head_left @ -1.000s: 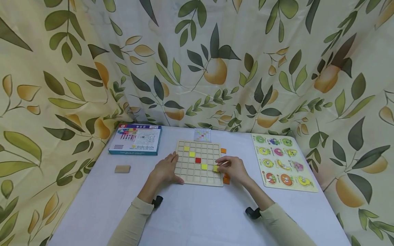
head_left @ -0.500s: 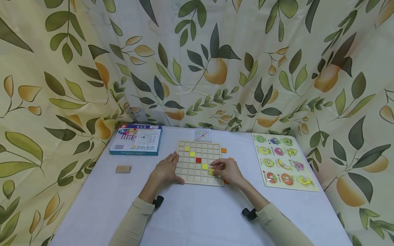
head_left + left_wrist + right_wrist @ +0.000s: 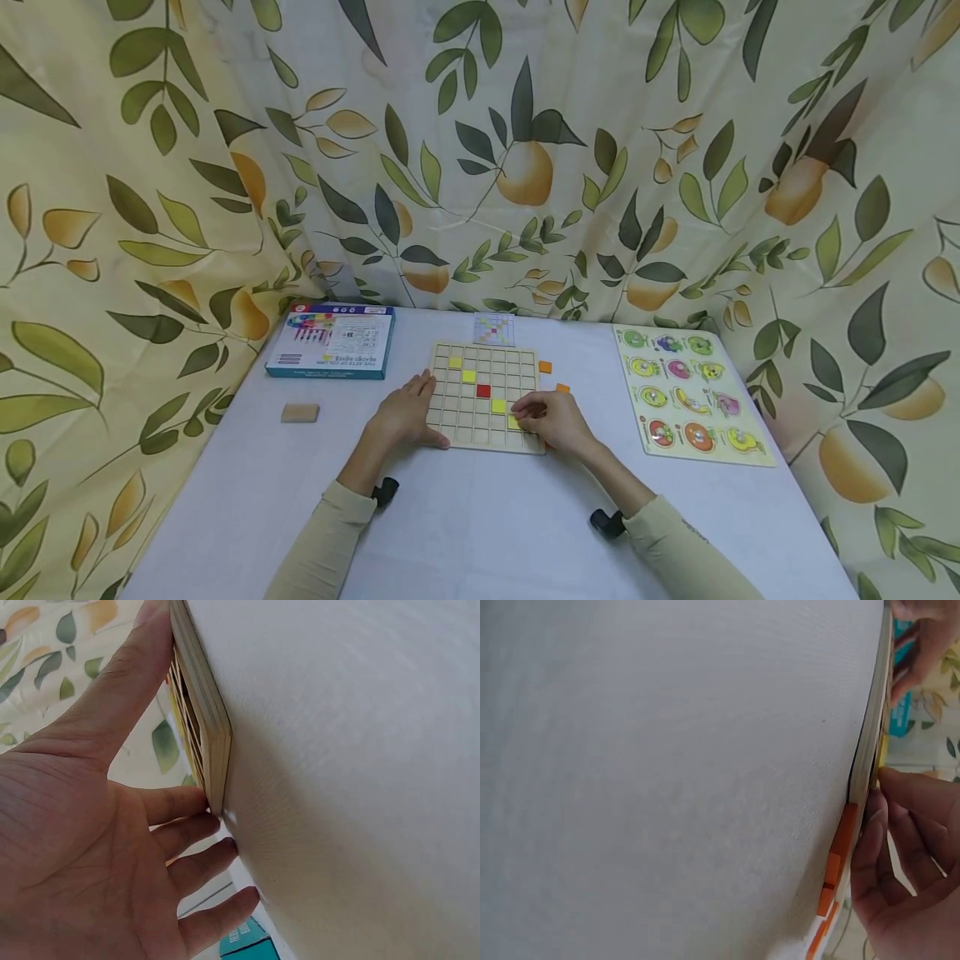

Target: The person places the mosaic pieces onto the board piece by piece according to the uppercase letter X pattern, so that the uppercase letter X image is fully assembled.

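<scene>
head view: a wooden grid board (image 3: 483, 398) is seen at the table's middle.
left hand (image 3: 401, 415): laid flat at the board's left edge, fingers spread, nothing gripped.
right hand (image 3: 553, 419): a yellow tile (image 3: 513, 421) is pinched at the board's near right corner.
orange tiles (image 3: 545, 367): lying just right of the board.

Wooden grid board (image 3: 480, 398) flat on table; yellow tile (image 3: 514, 421) in near-right cell, diagonal with other tiles.
</scene>
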A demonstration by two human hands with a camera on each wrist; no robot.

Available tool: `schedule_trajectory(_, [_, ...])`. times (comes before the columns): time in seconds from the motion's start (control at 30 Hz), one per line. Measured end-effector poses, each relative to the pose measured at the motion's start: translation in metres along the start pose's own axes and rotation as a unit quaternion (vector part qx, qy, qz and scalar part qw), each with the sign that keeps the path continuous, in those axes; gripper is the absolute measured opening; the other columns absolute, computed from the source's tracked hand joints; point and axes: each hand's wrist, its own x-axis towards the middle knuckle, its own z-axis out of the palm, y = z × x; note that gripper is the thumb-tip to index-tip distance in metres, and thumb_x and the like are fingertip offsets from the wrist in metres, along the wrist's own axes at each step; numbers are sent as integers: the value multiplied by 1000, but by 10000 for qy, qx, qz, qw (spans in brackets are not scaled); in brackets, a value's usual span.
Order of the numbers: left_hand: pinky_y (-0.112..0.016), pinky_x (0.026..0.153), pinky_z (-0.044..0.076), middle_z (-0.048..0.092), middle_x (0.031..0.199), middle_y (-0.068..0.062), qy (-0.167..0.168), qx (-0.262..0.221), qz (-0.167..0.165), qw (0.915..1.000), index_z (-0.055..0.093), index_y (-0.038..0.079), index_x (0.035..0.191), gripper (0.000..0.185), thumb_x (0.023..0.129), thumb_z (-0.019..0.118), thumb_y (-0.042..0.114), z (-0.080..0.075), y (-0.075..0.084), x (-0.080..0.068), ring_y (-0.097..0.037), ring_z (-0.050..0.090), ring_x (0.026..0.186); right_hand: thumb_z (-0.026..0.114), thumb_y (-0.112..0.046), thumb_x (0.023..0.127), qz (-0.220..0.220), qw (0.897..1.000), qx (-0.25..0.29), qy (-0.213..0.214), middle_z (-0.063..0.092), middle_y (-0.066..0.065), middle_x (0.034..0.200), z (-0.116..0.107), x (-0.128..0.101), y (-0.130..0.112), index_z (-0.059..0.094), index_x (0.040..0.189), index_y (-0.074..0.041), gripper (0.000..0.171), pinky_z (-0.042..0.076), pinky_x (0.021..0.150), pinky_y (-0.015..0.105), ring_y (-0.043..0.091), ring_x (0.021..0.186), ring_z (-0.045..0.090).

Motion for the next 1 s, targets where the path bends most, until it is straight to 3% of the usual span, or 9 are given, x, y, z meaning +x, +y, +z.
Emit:
schedule_trajectory(0.3, [-53, 123, 32, 23, 170, -21, -7, 20, 113, 9999, 30, -3, 162, 125, 71, 95, 53, 1, 0, 0, -38, 25, 157, 81, 4, 85, 75, 9998, 38, -156, 75, -2, 88, -4, -1, -3, 79, 104, -7, 22, 57, 69, 24, 12, 79, 68])
schedule_trajectory(0.5, [-53, 123, 32, 22, 171, -20, 5, 51, 93, 9999, 29, -2, 162, 125, 71, 94, 53, 1, 0, 1, -37, 24, 157, 83, -1, 85, -83, 9998, -199, 21, 75, -4, 86, -12, 0, -3, 80, 104, -8, 20, 59, 81, 37, 10, 78, 70])
schedule_trajectory(0.63, [-52, 123, 31, 22, 171, -20, 18, 75, 74, 9999, 29, -1, 162, 126, 70, 94, 54, 1, 0, 1, -37, 24, 157, 81, -4, 88, -24, 9993, -273, 250, 75, -2, 88, -21, 0, -4, 80, 106, -6, 18, 58, 76, 31, 12, 81, 70])
schedule_trajectory(0.67, [-52, 123, 31, 22, 171, -20, 27, 73, 71, 9999, 29, -2, 162, 126, 70, 94, 55, 1, 0, 1, -37, 24, 157, 81, -4, 88, -7, 9991, -294, 289, 75, -2, 89, -23, 1, -4, 79, 107, -6, 19, 58, 70, 30, 13, 82, 70])
schedule_trajectory(0.77, [-51, 124, 31, 22, 171, -20, 28, 97, 73, 9999, 29, -2, 162, 126, 70, 94, 55, 0, 0, 0, -37, 24, 157, 80, -3, 89, 16, 9984, -403, 402, 74, -2, 90, -30, 2, -1, 78, 109, -5, 20, 57, 70, 25, 14, 83, 69])
schedule_trajectory(1.0, [-52, 124, 30, 22, 171, -19, -25, 101, 18, 9999, 29, -1, 163, 126, 70, 94, 54, 0, 0, 1, -36, 23, 158, 79, -3, 89, 15, 9949, -780, 633, 74, 0, 89, -39, 3, 11, 79, 109, -4, 20, 57, 69, 29, 16, 82, 69])
